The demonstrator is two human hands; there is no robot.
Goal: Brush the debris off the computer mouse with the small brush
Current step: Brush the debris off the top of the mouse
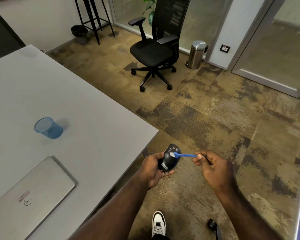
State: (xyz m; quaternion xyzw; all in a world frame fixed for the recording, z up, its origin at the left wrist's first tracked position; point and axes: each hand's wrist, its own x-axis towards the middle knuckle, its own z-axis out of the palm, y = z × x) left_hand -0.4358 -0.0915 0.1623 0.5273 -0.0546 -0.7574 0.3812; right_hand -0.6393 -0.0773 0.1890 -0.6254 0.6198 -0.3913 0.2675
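Observation:
My left hand (151, 170) holds a black computer mouse (170, 159) in the air, just off the corner of the grey table (87, 108), over the carpet. Pale specks of debris lie on the mouse's front end. My right hand (213, 168) pinches the handle of a small blue brush (184, 155). The brush's white bristles rest on the top of the mouse near the debris.
A closed silver laptop (29, 194) and a blue mesh cup (48, 127) sit on the table. A black office chair (156, 49), a steel pedal bin (197, 54) and a black bin (80, 34) stand on the carpet beyond. My white shoe (158, 223) is below.

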